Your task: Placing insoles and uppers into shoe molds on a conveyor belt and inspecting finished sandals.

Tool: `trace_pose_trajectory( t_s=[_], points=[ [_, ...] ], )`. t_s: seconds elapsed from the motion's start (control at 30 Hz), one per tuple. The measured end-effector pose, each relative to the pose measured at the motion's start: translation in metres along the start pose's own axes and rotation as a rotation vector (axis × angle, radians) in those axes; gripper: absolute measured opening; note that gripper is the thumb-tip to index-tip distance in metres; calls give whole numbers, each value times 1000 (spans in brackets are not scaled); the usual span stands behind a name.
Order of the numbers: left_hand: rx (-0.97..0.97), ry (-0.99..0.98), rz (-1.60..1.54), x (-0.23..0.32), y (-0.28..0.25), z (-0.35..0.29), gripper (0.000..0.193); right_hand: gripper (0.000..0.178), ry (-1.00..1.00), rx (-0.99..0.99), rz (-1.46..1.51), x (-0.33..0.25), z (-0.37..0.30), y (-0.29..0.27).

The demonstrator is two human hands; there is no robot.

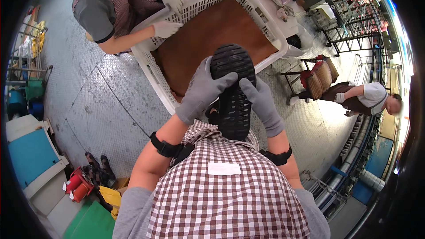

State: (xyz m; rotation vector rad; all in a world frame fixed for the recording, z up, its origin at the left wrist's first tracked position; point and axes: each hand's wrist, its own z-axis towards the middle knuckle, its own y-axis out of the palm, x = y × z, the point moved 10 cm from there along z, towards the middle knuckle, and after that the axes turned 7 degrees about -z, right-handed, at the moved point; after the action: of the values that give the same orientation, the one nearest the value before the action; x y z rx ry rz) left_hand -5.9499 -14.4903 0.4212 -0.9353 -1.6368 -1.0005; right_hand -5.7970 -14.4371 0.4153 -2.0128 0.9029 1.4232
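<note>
A black ridged shoe sole (233, 95) stands lengthwise in front of my apron, its tread facing up. My left hand (206, 89), in a grey glove, grips its left side, with the thumb lying across the tread. On the opposite edge my right hand (262, 102), gloved the same way, holds it with the thumb pressed on the sole. Most fingers of both hands are hidden beneath. The shoe's upper cannot be seen from above. Just beyond the sole lies a brown sheet (212, 35) inside a white plastic basket (148, 73).
A person in white gloves (170, 13) touches the basket's far left rim. Another person (367, 97) is at the right by a stack of brown pieces (322, 79). Dark shoes (99, 168) and red spools (79, 186) sit at the lower left. Metal racks (358, 22) stand far right.
</note>
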Motion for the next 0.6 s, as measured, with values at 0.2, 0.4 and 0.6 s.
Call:
trace_pose_trajectory(
  t_s=[0.2,0.4,0.6],
  points=[
    [126,-77,91,-33,-21,21,50,38,52,-19,30,9,12,1],
    [125,-120,-172,-58,-31,27,35,38,80,-41,106,7,18,2],
    [101,-64,-267,-55,-30,30,38,40,75,-39,93,10,23,-5]
  ],
)
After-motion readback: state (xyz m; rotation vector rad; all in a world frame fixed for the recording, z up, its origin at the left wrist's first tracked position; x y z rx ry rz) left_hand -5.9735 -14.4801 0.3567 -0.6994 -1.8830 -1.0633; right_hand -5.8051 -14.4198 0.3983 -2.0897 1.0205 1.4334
